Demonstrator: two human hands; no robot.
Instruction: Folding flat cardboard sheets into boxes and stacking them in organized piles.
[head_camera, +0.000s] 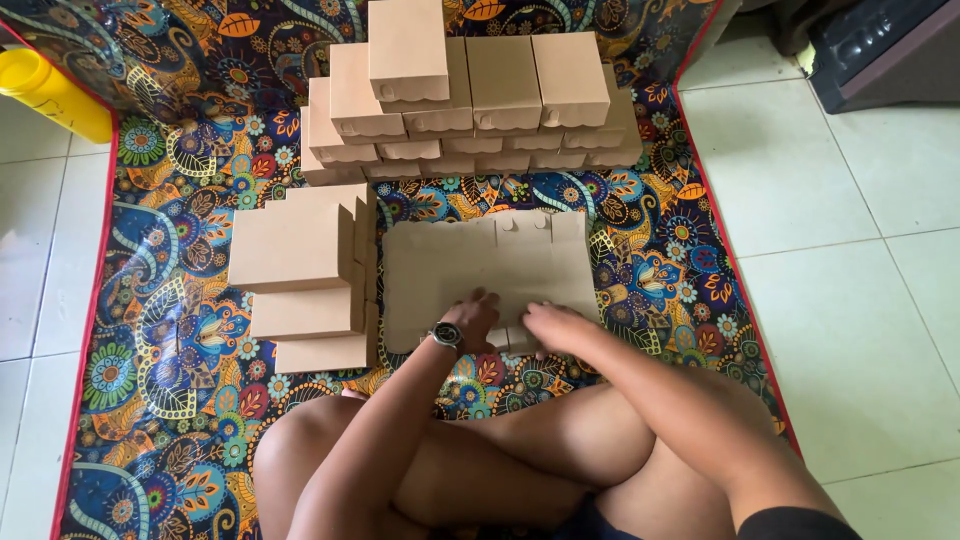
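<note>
Two bare hands work at the near edge of a flat unfolded cardboard blank (487, 272), head view only. Left hand (472, 316), wrist wearing a watch (446, 335), rests fingers-down on the blank's near edge, fingers curled onto the cardboard; whether they pinch it or only press it, cannot tell. Right hand (556, 326) lies just beside it to the right, palm down, fingers flat on the same near edge, not closed around anything. The blank lies flat on a patterned floor mat (180, 400), multicoloured with a red border, straight in front of the person's crossed legs (520, 460); tabs and notches show along its far edge. Left of the blank, touching or nearly touching it, a stepped stack of folded brown boxes (300, 275), largest face on top, lower ones sticking out toward the near side. Far side of the mat: a bigger pile of folded boxes (470, 95), several rows, stacked against the mat's raised far part, one box standing highest near the middle. Far left corner, a yellow plastic container (50, 90), partly cut off by the frame. Right of the mat, pale tiled floor (850, 250). Far right corner, a dark object (880, 45), only partly in view, kind unclear.
</note>
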